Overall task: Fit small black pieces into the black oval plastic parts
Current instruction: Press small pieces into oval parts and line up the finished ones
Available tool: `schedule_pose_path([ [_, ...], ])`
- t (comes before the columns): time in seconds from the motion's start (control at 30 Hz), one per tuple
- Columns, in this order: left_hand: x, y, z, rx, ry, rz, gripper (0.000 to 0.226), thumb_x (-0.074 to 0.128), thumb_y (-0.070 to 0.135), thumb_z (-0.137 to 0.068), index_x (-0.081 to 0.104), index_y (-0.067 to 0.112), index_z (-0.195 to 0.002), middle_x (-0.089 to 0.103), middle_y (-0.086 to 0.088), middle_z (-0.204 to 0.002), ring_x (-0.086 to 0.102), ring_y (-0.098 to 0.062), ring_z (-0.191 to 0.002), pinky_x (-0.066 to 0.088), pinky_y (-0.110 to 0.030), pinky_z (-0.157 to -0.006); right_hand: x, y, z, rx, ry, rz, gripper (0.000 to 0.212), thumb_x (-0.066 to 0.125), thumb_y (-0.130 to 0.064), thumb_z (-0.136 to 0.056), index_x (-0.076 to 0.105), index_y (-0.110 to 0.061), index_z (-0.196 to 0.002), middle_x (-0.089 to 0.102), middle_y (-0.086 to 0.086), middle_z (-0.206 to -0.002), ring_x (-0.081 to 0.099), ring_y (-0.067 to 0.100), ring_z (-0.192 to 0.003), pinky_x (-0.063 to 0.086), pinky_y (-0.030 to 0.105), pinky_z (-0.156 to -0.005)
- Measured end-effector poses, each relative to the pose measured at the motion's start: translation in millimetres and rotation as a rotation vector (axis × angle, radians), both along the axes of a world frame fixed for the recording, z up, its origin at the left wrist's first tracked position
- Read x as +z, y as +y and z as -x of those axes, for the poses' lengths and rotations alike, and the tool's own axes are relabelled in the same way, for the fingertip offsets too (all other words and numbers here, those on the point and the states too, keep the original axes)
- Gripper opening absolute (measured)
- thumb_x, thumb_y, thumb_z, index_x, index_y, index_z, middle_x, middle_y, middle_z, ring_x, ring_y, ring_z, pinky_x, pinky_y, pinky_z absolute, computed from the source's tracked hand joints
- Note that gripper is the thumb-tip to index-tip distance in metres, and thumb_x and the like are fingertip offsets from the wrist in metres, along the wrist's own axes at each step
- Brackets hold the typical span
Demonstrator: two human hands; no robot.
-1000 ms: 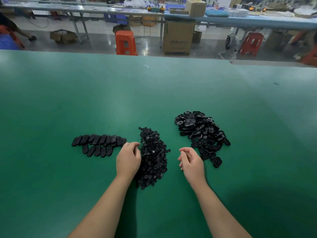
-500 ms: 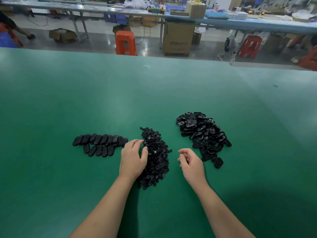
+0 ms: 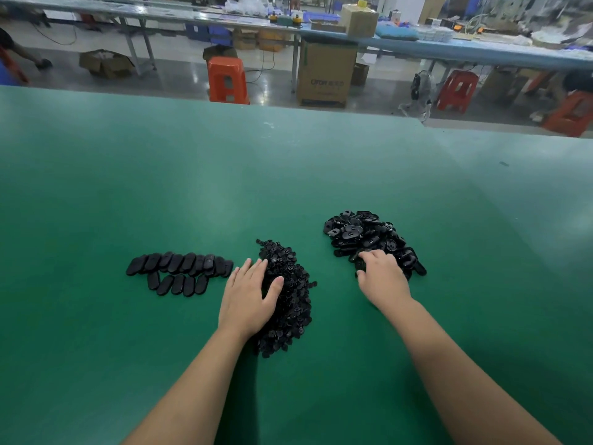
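Right hand (image 3: 382, 277) has moved onto oval-part heap (image 3: 369, 236), fingers curled in, grasp unclear; left hand (image 3: 248, 295) flat on small-piece pile (image 3: 290, 303).

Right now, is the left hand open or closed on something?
Open. The left hand lies flat, fingers straight, on the pile of small black pieces, gripping nothing visible.

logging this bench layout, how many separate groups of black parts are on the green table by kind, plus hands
heap of small black pieces: 1
loose heap of oval parts: 1
laid-out group of oval parts: 1
hands: 2, left hand and right hand
total: 5
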State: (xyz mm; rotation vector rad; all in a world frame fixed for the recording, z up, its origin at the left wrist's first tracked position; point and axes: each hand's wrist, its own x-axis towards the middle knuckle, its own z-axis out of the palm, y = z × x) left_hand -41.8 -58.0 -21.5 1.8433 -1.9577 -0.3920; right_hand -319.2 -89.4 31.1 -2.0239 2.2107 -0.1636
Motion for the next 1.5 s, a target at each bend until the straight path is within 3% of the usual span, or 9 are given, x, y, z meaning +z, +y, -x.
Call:
schedule_pose_path([
  [0.37, 1.4, 1.3, 0.5, 0.025, 0.070, 0.024, 0.074, 0.021, 0.070, -0.096, 0.042, 0.025, -0.151, 0.042, 0.007, -0.155, 0.020, -0.009, -0.150, 0.013, -0.038, -0.125, 0.1, 3.4, 17.9, 0.093, -0.052, -0.163, 0.036, 0.064, -0.023, -0.098, 0.060, -0.021, -0.134, 0.060, 0.002, -0.129, 0.058, 0.022, -0.118, 0.050, 0.038, -0.099],
  [0.63, 2.2, 1.3, 0.9, 0.035, 0.079, 0.034, 0.068, 0.028, 0.065, -0.098, 0.046, 0.023, -0.148, 0.046, 0.006, -0.153, 0.023, -0.011, -0.149, 0.015, -0.037, -0.124, 8.4, 11.0, 22.0, 0.070, -0.121, 0.025, 0.023, 0.058, -0.032, -0.101, 0.075, -0.026, -0.116, 0.067, 0.000, -0.110, 0.065, 0.021, -0.096, 0.050, 0.032, -0.077],
  [0.73, 2.8, 1.7, 1.0, 0.033, 0.075, 0.034, 0.067, 0.028, 0.064, -0.098, 0.046, 0.023, -0.148, 0.046, 0.006, -0.153, 0.023, -0.011, -0.149, 0.015, -0.037, -0.124, 11.2, 12.5, 20.8, -0.014, -0.336, 0.091, 0.021, 0.058, -0.029, -0.102, 0.075, -0.024, -0.114, 0.066, -0.005, -0.093, 0.061, 0.014, -0.083, 0.042, 0.027, -0.070],
  [0.87, 2.6, 1.5, 1.5, 0.035, 0.091, 0.040, 0.063, 0.030, 0.061, -0.100, 0.047, 0.024, -0.148, 0.047, 0.007, -0.152, 0.024, -0.010, -0.149, 0.015, -0.036, -0.124, 11.4, 20.7, 8.9, -0.093, -0.840, 0.039, 0.023, 0.055, -0.012, -0.102, 0.073, -0.021, -0.112, 0.069, -0.006, -0.070, 0.054, 0.004, -0.050, 0.046, 0.019, -0.050],
  [0.97, 2.8, 1.3, 1.4, 0.047, 0.115, 0.040, 0.055, 0.037, 0.052, -0.101, 0.048, 0.024, -0.147, 0.048, 0.005, -0.151, 0.026, -0.011, -0.148, 0.017, -0.036, -0.124, 7.7, 31.5, -6.9, -0.117, -1.040, -0.006, 0.033, 0.050, 0.002, -0.100, 0.069, -0.017, -0.119, 0.073, 0.003, -0.092, 0.062, 0.003, -0.062, 0.054, 0.020, -0.057],
  [1.07, 3.4, 2.3, 0.0, 0.041, 0.119, 0.045, 0.052, 0.043, 0.044, -0.099, 0.048, 0.022, -0.146, 0.050, 0.002, -0.149, 0.031, -0.015, -0.145, 0.021, -0.038, -0.122, -1.0, 43.0, -22.6, -0.129, -1.153, 0.003, 0.030, 0.051, -0.002, -0.101, 0.069, -0.021, -0.114, 0.072, 0.004, -0.097, 0.065, 0.007, -0.071, 0.056, 0.023, -0.062],
  [1.17, 4.1, 2.7, 0.3, 0.044, 0.093, 0.041, 0.055, 0.044, 0.043, -0.099, 0.046, 0.019, -0.148, 0.050, 0.001, -0.143, 0.036, -0.016, -0.138, 0.028, -0.039, -0.119, -13.5, 51.5, -34.2, -0.155, -1.161, 0.048, 0.023, 0.050, -0.009, -0.105, 0.071, -0.020, -0.109, 0.072, 0.005, -0.093, 0.065, 0.009, -0.067, 0.057, 0.025, -0.063],
  [1.3, 4.6, 2.0, 1.6, 0.045, 0.051, 0.026, 0.052, 0.041, 0.042, -0.101, 0.050, 0.018, -0.146, 0.049, 0.002, -0.139, 0.035, -0.015, -0.135, 0.029, -0.039, -0.117, -28.8, 61.5, -45.4, -0.152, -1.172, 0.062, 0.025, 0.049, -0.009, -0.106, 0.056, -0.028, -0.119, 0.073, 0.001, -0.093, 0.064, 0.010, -0.065, 0.057, 0.026, -0.064],
  [1.5, 3.7, 3.8, 0.5, 0.120, 0.232, 0.082, 0.038, 0.047, 0.029, -0.101, 0.067, 0.013, -0.129, 0.056, 0.006, -0.123, 0.040, -0.007, -0.123, 0.035, -0.031, -0.108, -41.9, 69.5, -48.9, -0.130, -1.087, 0.117, 0.018, 0.055, -0.013, -0.104, 0.060, -0.028, -0.113, 0.074, -0.012, -0.092, 0.066, 0.009, -0.068, 0.059, 0.027, -0.066],
])
